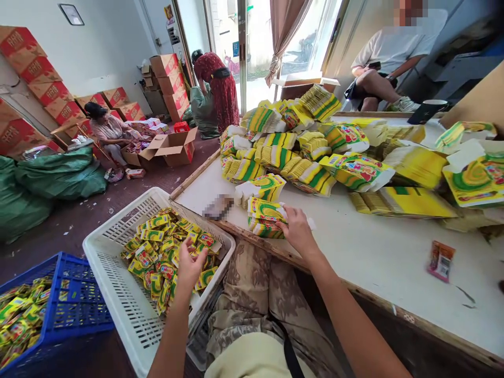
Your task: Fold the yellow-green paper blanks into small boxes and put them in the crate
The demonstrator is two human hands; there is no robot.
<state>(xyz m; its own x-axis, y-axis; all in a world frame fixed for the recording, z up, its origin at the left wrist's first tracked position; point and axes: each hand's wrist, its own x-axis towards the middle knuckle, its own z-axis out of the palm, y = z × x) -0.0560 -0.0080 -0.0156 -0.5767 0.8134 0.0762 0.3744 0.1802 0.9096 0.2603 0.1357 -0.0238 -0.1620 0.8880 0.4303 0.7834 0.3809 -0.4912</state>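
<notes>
My left hand (191, 266) hovers over a white plastic basket (114, 231) filled with small yellow-and-green packets (151, 235). Its thumb and fingers are apart, with nothing visible between them. At the near table edge, my right hand (298, 227) grips the right end of a yellow-and-green printed carton (264, 209), fingers on top and thumb at the near side. Under that carton lies another with similar print; how far the grip reaches is hidden. Just behind stands another yellow carton (263, 186) with pale flaps. A blurred patch (218, 207) covers something to its left.
Bundles of flattened yellow cartons (291, 152) are heaped across the white table (378, 262). A small brown-pink packet (441, 261) lies at right, a dark cup (427, 112) behind. A blue crate (74, 294) of packets stands at left. Other people sit or bend farther back.
</notes>
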